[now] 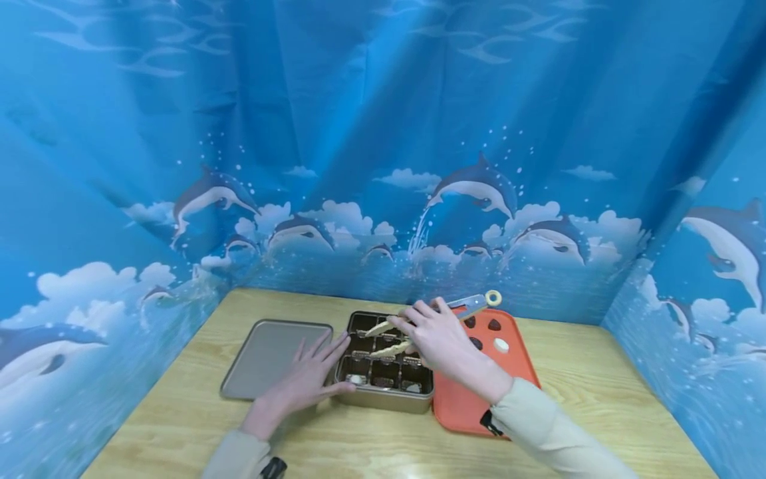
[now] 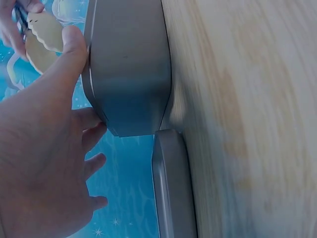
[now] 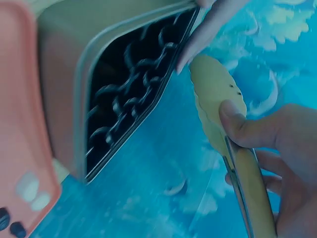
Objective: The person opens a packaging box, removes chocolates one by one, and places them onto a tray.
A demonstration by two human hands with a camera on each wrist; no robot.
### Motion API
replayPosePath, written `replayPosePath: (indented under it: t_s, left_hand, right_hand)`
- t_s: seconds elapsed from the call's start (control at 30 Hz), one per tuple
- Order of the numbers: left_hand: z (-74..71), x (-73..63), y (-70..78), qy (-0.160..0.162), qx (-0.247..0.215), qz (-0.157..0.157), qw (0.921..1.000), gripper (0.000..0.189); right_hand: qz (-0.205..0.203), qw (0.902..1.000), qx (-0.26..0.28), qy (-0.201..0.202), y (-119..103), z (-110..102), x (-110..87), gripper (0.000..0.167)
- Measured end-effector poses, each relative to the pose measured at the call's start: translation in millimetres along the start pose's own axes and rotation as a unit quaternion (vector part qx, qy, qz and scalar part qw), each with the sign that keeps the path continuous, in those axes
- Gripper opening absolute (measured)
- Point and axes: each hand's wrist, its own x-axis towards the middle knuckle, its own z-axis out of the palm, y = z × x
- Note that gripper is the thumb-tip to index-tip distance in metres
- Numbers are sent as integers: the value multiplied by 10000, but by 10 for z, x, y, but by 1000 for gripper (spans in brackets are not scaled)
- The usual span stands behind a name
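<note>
My right hand (image 1: 439, 336) grips a pair of kitchen tongs (image 1: 473, 306) with cream scalloped heads and a ring at the far end. The heads are parted over a brown metal box (image 1: 383, 398) divided into square compartments, and nothing shows between them. In the right wrist view, the thumb lies on one arm of the tongs (image 3: 252, 183). My left hand (image 1: 311, 372) rests at the box's left rim, its fingers spread. A white piece (image 1: 356, 379) and a dark piece (image 1: 383, 382) sit in front compartments; the right hand covers part of the box.
A flat grey-brown metal lid or tray (image 1: 269, 359) lies left of the box. On the right, a red tray (image 1: 461, 402) bears several dark pieces, one a brown piece (image 1: 494, 324), and a white round piece (image 1: 501, 345). A blue dolphin curtain (image 1: 359, 166) hangs behind the wooden table (image 1: 574, 379).
</note>
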Motion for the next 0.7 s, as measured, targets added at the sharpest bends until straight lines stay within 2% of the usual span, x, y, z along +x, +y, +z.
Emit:
replayPosePath:
  t_s: [0.17, 0.4, 0.7]
  left_hand:
    - [0, 12, 5, 1, -36, -51, 10000, 93]
    - [21, 19, -7, -75, -34, -137, 9999, 95]
    - [3, 35, 1, -136, -128, -277, 9994, 98]
  right_hand:
    - [-559, 9972, -204, -446, -187, -28, 215, 58]
    - [-1201, 9861, -742, -871, -382, -1, 462, 42]
    - [-1560, 9782, -1191, -678, -595, 104, 631, 33]
